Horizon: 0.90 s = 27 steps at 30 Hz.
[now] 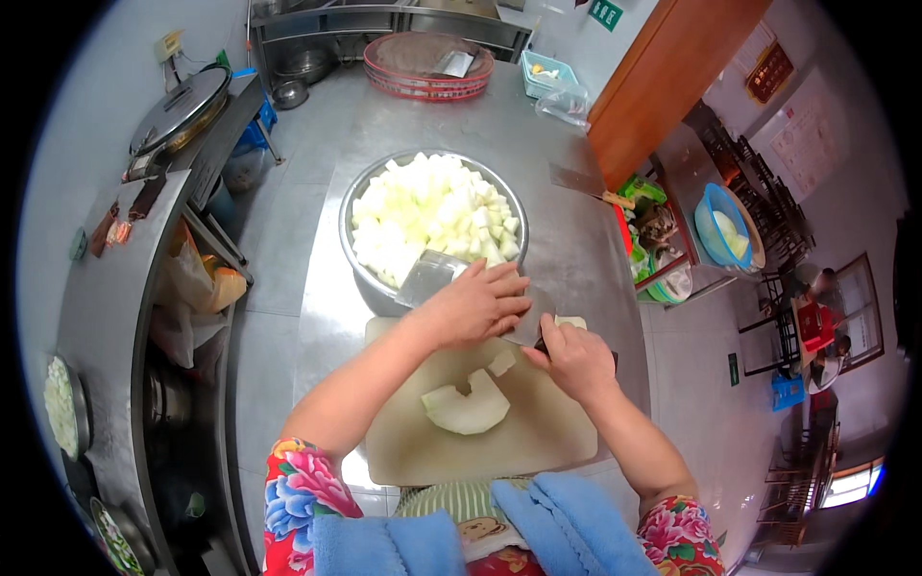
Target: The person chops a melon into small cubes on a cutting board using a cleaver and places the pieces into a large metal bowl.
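Note:
My right hand (578, 360) is wrapped round the handle of a cleaver (429, 279), whose wide blade reaches left to the near rim of a metal basin (351, 257). Across the blade lies my left hand (480, 305), fingers stretched out, hiding its middle. The basin is heaped with pale green-white melon cubes (423, 206). Below my hands, a notched, curved piece of melon (468, 405) rests on the pale cutting board (408, 456), with a small cut chunk (501, 362) beside it. Another pale bit (571, 322) shows at the board's far edge, behind my right hand.
A second cleaver (576, 180) lies at the table's right edge. Red-rimmed round trays (427, 91) and a light-blue basket (528, 84) stand at the far end. A steel counter (110, 317) runs along the left; a blue basin (706, 230) sits on a side table at right.

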{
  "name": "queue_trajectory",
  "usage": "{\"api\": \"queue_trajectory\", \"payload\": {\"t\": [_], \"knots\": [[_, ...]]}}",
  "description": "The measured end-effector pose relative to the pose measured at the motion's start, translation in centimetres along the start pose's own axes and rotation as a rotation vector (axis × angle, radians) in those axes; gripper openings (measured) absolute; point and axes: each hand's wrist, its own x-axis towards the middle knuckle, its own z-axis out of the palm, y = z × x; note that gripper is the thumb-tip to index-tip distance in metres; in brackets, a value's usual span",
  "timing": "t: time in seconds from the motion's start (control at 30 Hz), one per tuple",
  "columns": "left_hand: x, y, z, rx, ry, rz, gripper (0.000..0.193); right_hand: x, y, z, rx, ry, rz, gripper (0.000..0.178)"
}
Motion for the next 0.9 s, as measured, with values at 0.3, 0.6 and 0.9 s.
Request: {"api": "queue_trajectory", "payload": {"t": [0.3,0.6,0.9], "knots": [[2.1,-7.1,0.2,-0.133,0.034,0.073,0.028,1.8,0.5,1.5,-0.001,-0.002,-0.005,0.050],[0.7,-9.1,1.6,0.210,0.142,0.091,0.040,-2.9,-0.8,0.1,0.066,-0.091,-0.026,0.050],[-7.2,-1.5,3.3,-0.128,0.518,-0.563,0.048,-7.8,-2.5,-3.7,0.958,-0.432,0.950,0.024]]}}
